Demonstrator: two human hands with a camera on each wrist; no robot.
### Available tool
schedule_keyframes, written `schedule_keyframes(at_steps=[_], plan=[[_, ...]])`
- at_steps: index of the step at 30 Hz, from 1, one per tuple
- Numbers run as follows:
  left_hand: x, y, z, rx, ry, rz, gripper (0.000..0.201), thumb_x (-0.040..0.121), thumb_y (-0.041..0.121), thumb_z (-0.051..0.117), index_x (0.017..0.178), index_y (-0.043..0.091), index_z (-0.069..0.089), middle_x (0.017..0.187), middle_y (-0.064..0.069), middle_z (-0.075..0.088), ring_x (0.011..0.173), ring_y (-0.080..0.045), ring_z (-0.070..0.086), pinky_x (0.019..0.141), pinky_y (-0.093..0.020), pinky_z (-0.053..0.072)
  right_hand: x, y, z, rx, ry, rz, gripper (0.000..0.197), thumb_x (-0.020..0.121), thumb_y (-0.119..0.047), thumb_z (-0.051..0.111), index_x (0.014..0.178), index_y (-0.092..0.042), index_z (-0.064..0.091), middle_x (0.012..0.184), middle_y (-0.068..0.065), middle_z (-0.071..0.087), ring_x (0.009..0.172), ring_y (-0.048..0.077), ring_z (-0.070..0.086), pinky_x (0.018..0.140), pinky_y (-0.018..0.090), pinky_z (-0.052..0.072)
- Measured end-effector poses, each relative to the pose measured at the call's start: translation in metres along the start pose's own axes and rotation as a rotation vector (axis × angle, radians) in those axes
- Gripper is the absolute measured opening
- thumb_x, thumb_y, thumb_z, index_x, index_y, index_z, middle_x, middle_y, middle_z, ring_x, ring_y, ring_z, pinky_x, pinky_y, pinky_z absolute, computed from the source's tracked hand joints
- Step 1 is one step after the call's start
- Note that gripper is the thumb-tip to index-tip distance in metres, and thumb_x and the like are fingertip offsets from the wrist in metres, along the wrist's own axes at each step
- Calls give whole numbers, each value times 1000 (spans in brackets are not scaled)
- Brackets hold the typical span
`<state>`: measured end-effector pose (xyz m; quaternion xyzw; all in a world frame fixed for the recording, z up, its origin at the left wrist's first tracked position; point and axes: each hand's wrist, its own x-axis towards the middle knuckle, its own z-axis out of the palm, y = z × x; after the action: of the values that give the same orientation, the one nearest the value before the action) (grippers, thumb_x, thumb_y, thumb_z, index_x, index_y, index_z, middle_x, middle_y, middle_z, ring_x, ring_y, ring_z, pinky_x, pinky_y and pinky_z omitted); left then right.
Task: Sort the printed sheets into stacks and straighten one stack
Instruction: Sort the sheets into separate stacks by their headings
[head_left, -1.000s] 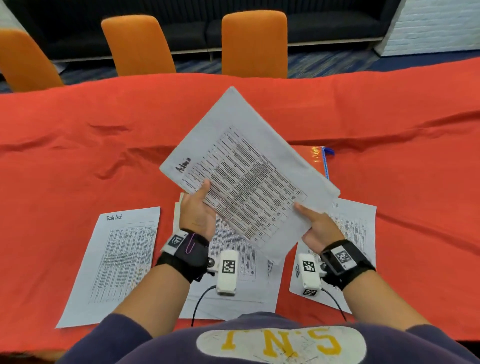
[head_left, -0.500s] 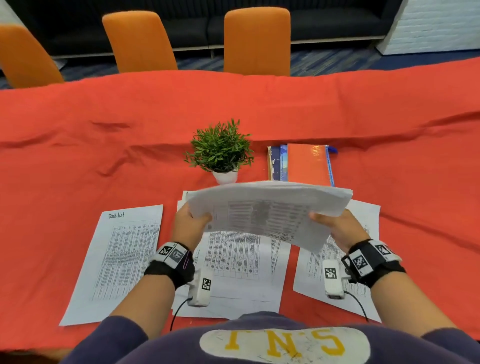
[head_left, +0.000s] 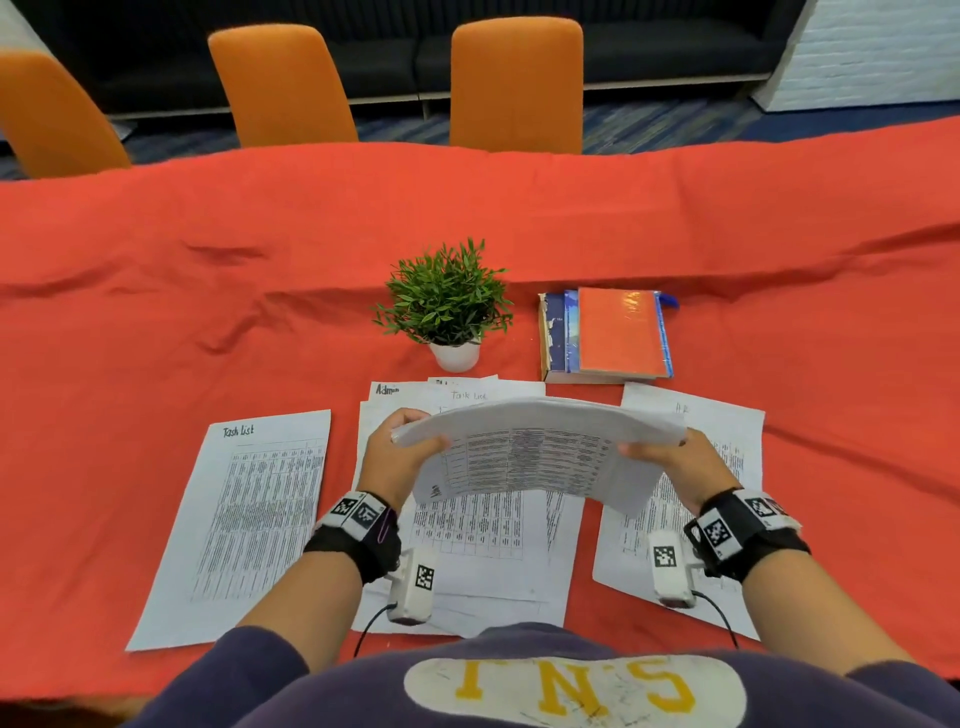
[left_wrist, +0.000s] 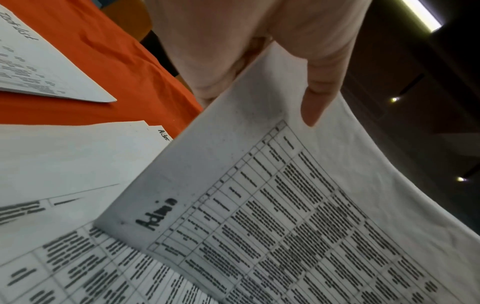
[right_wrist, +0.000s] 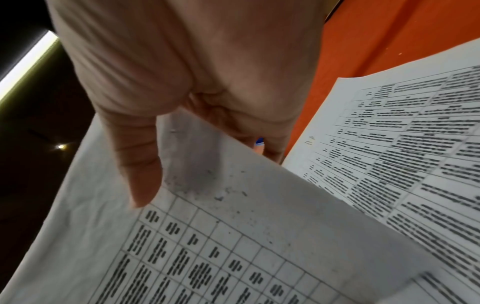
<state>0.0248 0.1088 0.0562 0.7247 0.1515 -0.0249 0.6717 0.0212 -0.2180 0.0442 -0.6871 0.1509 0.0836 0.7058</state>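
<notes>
Both hands hold one sheaf of printed sheets (head_left: 540, 452) up off the red tablecloth (head_left: 156, 322), bowed upward between them. On its left edge the left hand (head_left: 387, 457) pinches it, thumb on the printed face and fingers curled behind; the left wrist view shows the handwritten heading "Admin" on that face. On its right edge the right hand (head_left: 670, 467) grips the same way, thumb lying over the table print, fingers underneath. Directly below the hands a loose middle stack (head_left: 488, 545) lies on the cloth, its sheets fanned unevenly at the far end, with "Admin" and "Task List" headings showing. Left of the left hand lies a "Task List" sheet (head_left: 249, 519), apart from the middle stack. Under and right of the right hand lies another printed sheet (head_left: 727, 441). Beyond the hands stand a small potted plant (head_left: 447, 306) and, to its right, a pile of books (head_left: 608, 335).
</notes>
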Motion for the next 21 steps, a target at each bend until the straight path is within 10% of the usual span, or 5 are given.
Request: schedule_keyframes(at_steps=[15,21], plan=[[-5,6,1,-76,-22,-12,23,68,31,77,80,18,62,76,-2,66,65,-18,59,60,-28,46,-7,1,7,17,41,14,29,75,12,66,91,-12,66,93,6,69,85,20,62,70,30,46],[-5,-1,6,-31,-24,-87,24,73,9,79,93,9,65,88,-9,70,77,-23,63,65,-28,49,-1,7,5,18,73,85,30,73,14,67,93,-10,66,97,11,68,98,31,62,80,40,51]])
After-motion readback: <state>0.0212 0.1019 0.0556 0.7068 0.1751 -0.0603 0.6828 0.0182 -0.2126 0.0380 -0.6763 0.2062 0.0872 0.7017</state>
